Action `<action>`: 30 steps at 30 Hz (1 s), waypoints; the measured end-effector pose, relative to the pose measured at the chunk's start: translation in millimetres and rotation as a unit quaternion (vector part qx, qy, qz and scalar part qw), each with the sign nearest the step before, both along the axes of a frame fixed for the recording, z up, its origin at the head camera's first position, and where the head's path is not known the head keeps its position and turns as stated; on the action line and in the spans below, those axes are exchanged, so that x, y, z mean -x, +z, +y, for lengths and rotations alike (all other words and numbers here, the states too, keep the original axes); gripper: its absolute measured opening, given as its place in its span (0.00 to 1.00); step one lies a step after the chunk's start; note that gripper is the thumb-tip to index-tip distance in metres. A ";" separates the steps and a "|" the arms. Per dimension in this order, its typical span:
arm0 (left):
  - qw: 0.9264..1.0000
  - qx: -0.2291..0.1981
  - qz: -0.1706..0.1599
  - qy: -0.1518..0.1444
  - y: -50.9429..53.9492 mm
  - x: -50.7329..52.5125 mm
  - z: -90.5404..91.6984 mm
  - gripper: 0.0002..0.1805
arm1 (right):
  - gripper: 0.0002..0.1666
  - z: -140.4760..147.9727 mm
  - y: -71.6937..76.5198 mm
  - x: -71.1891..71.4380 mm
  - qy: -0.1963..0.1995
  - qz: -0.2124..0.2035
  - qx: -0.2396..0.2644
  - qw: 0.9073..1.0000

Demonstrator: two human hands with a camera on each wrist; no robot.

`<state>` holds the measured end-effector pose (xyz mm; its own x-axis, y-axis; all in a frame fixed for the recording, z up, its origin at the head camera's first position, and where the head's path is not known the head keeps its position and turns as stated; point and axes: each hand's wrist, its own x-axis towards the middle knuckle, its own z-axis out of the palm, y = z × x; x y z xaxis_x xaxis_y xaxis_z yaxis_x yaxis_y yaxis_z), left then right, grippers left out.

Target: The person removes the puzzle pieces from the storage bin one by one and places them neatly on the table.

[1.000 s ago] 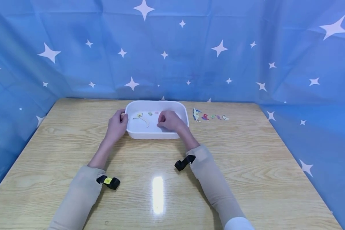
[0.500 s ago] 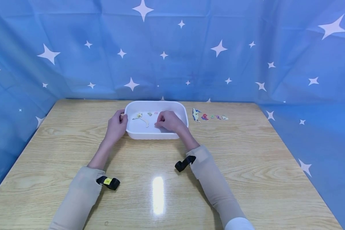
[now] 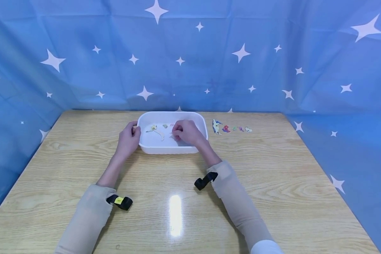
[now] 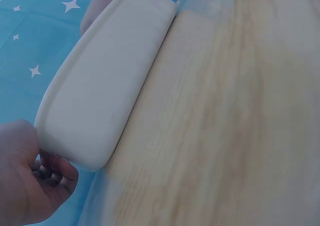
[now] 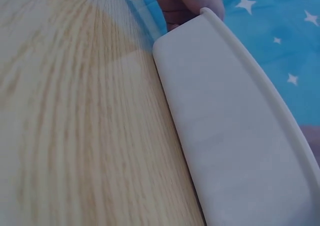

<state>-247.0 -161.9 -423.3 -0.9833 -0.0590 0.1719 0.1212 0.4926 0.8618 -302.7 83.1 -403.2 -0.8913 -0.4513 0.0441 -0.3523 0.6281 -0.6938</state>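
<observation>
A white plastic tray (image 3: 160, 150) stands at the back of the table. My left hand (image 3: 130, 137) holds its left end, thumb near the rim; in the left wrist view the left hand's fingers (image 4: 65, 176) curl against the outside. Over the tray's floor is my right hand (image 3: 187, 132), its fingers bent and tips close together. A small pale piece (image 3: 171, 137) shows beside those fingertips; whether they pinch it I cannot tell. Left of it lie a yellow flat cutout with a long tail (image 3: 158, 133), a green one (image 3: 165, 126) and a pink one (image 3: 172, 125).
Right of the tray, several flat cutouts lie in a row on the wooden table (image 3: 257, 169): a blue and white one (image 3: 216, 127), a red one (image 3: 226, 129) and smaller ones. A blue star-patterned curtain (image 3: 190, 77) hangs behind the table.
My right hand first shifts slightly left inside the tray, then slightly back up and right, and the pale piece comes into view at its fingertips. The left hand keeps its place on the tray.
</observation>
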 end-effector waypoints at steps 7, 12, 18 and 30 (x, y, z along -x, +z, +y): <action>1.000 -0.006 0.003 -0.001 -0.4 0.6 0.4 0.23 | 0.08 5.7 5.6 -0.2 -0.025 0.017 0.093 0.995; 1.000 -0.007 0.002 -0.001 -0.9 1.1 0.4 0.23 | 0.08 9.5 8.6 -3.1 -0.032 0.045 0.136 0.989; 1.000 -0.005 0.003 0.002 -0.9 0.5 0.1 0.23 | 0.07 19.6 11.7 -7.2 -0.037 0.059 0.154 0.986; 1.000 -0.001 0.006 0.008 0.7 0.1 1.0 0.23 | 0.08 58.3 16.8 -16.4 -0.056 0.028 0.172 0.983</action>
<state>-247.2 -160.9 -422.6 -0.9800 -0.0754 0.1844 0.1240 0.4934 0.8609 -286.4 141.3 -386.4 -0.9261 -0.3013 0.2271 -0.3384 0.3972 -0.8531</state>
